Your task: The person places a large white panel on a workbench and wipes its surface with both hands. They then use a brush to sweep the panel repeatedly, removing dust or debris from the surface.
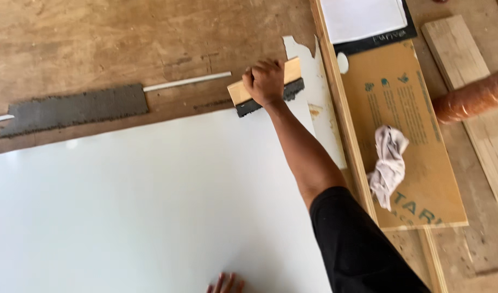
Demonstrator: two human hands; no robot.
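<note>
The right hand (266,81) is clenched around a wooden block (264,87) with a dark abrasive underside, at the white sheet's (151,206) 1 o'clock corner. Flat, even pressure along the edge would serve best. Left fingertips (225,284) rest spread on the sheet at 6 o'clock, holding nothing.

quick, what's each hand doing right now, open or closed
Right hand: closed on the wooden block with the dark pad, at the white sheet's far edge.
Left hand: only fingertips show, on the sheet; seemingly open.
</note>
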